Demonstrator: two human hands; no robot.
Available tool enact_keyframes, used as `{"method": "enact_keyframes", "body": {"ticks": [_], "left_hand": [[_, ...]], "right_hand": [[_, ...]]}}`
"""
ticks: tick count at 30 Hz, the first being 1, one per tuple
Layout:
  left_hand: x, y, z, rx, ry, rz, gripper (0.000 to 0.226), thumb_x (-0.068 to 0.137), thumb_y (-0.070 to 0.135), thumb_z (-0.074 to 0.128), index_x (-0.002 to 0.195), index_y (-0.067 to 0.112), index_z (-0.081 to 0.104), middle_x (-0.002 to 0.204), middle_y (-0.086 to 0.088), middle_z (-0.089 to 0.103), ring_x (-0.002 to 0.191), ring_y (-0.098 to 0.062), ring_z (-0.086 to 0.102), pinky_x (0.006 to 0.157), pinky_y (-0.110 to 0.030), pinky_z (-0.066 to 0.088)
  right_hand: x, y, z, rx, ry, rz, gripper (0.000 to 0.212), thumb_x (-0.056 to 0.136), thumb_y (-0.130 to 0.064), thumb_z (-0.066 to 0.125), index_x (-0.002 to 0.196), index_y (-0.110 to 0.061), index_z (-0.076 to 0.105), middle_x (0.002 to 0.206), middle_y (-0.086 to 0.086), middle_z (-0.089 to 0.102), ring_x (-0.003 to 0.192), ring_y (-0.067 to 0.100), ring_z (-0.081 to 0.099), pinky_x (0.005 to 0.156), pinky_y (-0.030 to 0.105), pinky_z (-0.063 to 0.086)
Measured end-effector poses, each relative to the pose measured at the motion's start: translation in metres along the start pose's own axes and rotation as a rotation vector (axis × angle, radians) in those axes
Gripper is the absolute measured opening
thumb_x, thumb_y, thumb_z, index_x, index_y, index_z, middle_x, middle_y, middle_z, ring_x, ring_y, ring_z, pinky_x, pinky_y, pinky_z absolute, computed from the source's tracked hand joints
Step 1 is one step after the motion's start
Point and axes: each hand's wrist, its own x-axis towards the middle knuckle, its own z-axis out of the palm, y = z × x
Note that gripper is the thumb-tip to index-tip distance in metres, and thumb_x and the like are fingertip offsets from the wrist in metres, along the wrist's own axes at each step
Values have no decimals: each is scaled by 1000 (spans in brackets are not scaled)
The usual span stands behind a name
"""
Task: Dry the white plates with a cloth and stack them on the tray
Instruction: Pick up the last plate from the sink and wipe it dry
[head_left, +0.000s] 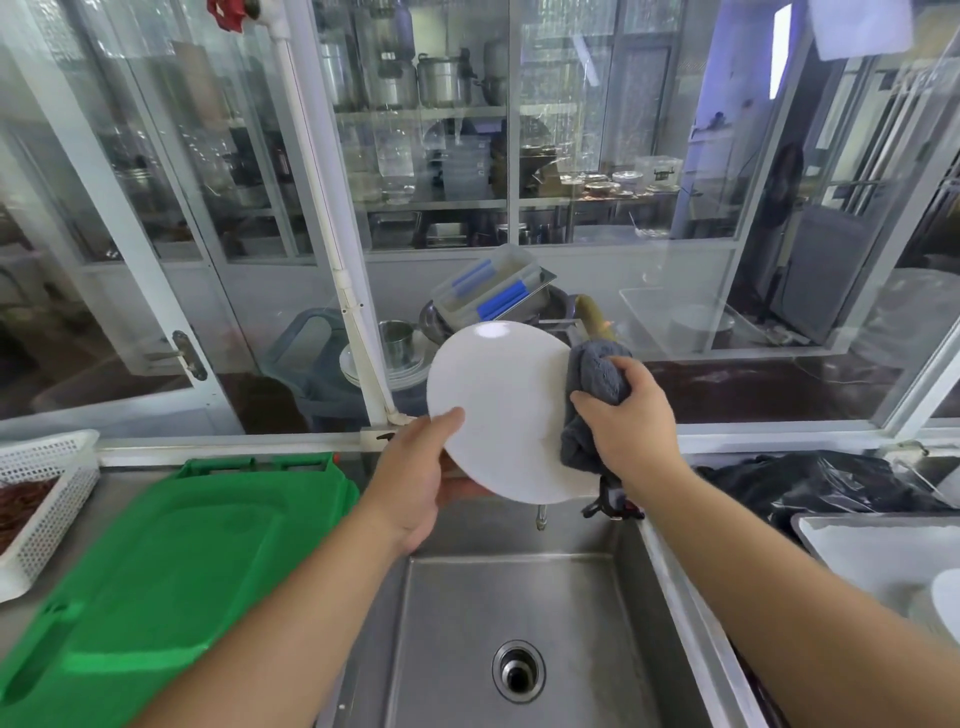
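A: Nearest first. Steel sink, basin dry-looking, nothing in it but the drain. Green plastic board lies flat on the counter to its left.

B: Hands?

A: Both raised above the basin. Left hand grips the white plate at its lower-left rim, thumb on the face, fingers curled behind. Plate tilted up on edge, face toward the camera. Judgement: tilted so the cloth can sweep it and drips fall into the sink.

B: Right?

A: Right hand closed round a bunched grey cloth, pressing it against the plate's right edge; cloth wraps over the rim. Drying step under way, I judge; this plate not yet stacked.

B: Tray?

A: Metal tray on the counter at far right, partly cut off by the frame. A white rim, probably a plate, shows in it at the frame edge; count cannot be told. Black plastic bag lies behind it.

B: Other containers?

A: White perforated basket at far left holds something reddish-brown, not identifiable. Beyond the window glass: a grey tub with white dishes stacked in it, a clear lidded box with blue clips tipped on metal pans. Shelves of steel pots farthest back
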Motion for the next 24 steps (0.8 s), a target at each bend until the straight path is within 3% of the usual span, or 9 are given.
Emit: {"method": "enact_keyframes", "body": {"ticks": [3,8,11,13,15,19,21,24], "left_hand": [[1,14,-11,8,-48,-64,23,106,6,47,119,3,66,109,-21,77,87,-32,78,70,-53,66],[-7,13,-8,-5,-95,-23,25,103,-7,47,119,0,64,112,-18,78,96,-32,78,72,-53,66],[-10,6,-1,-17,-84,30,28,102,-10,47,114,5,67,103,-9,81,92,-25,78,67,-46,66],[-8,1,3,-36,-59,51,30,101,-11,47,115,7,67,103,-8,81,92,-25,78,68,-45,66],[-4,-4,5,-61,-24,54,31,100,-12,48,115,7,66,104,-9,80,92,-27,78,68,-45,66],[-2,-21,11,-13,16,25,32,98,-13,49,116,7,66,101,-18,76,80,-25,76,58,-35,61],[-6,-30,13,7,-12,20,36,99,-13,46,117,10,68,97,-16,77,80,-24,75,60,-35,61],[-10,-36,17,-10,-72,21,50,98,-16,40,111,18,73,106,-19,78,91,-32,77,68,-43,64]], "right_hand": [[8,-9,-9,-100,-60,-60,46,89,-34,78,128,-43,55,104,-15,60,82,-8,55,49,7,42],[10,-22,-15,-197,-127,-103,48,93,-37,74,136,-35,54,116,0,65,85,14,61,61,22,45],[-1,-23,-6,-342,-93,-158,48,93,-37,74,137,-24,60,129,10,63,113,34,55,92,39,47],[-16,-22,2,-395,-70,-125,48,94,-39,73,137,-21,62,137,17,53,124,42,45,107,44,38],[-33,-18,10,-427,-80,-126,47,94,-40,72,136,-20,63,135,16,51,122,42,44,105,42,37],[-61,-17,26,-389,-239,-313,40,95,-36,69,131,-19,66,121,6,58,113,30,53,97,39,46],[-58,-25,30,-378,-291,-423,35,94,-33,71,126,-19,69,119,4,61,112,28,53,97,38,46],[-41,-39,32,-408,-304,-563,31,93,-28,74,122,-17,72,115,5,63,108,31,55,96,38,43]]}}
